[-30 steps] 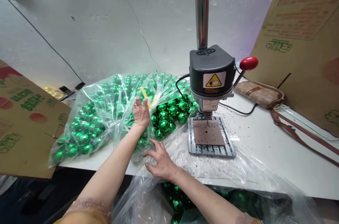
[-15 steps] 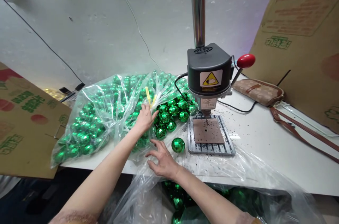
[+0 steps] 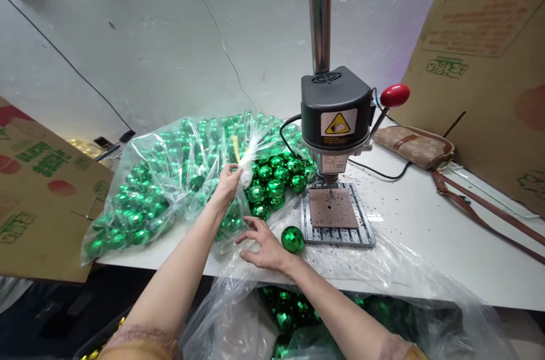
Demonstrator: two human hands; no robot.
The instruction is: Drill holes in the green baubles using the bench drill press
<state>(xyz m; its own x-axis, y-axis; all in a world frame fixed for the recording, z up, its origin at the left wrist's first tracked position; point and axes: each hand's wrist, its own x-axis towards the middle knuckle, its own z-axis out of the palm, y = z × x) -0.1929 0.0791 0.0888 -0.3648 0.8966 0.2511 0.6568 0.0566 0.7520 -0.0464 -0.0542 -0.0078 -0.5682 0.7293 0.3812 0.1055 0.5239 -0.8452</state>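
A clear plastic bag (image 3: pixel 170 147) full of shiny green faceted balls lies on the table. My left hand (image 3: pixel 229 184) is closed on the bag's gathered film, beside a yellow strip (image 3: pixel 236 148). Green balls (image 3: pixel 272 181) lie in a heap just right of that hand. My right hand (image 3: pixel 264 243) is held low over the table's front with its fingers spread and nothing in them. One loose green ball (image 3: pixel 292 239) rests beside its wrist, near the drill press base (image 3: pixel 368 235).
A black drill press (image 3: pixel 334 110) with a red-knobbed lever (image 3: pixel 395 95) stands right of the heap; dark shavings surround its brown pad (image 3: pixel 334 208). Below the table edge hangs another clear bag (image 3: pixel 238 314) with green balls. Cardboard boxes (image 3: pixel 42 189) flank the table. A brown handbag (image 3: pixel 411 143) lies at right.
My left hand has closed on the bag's film and drawn it into a bunch. The loose ball has shifted slightly right and nearer. My right hand stays spread and has risen slightly.
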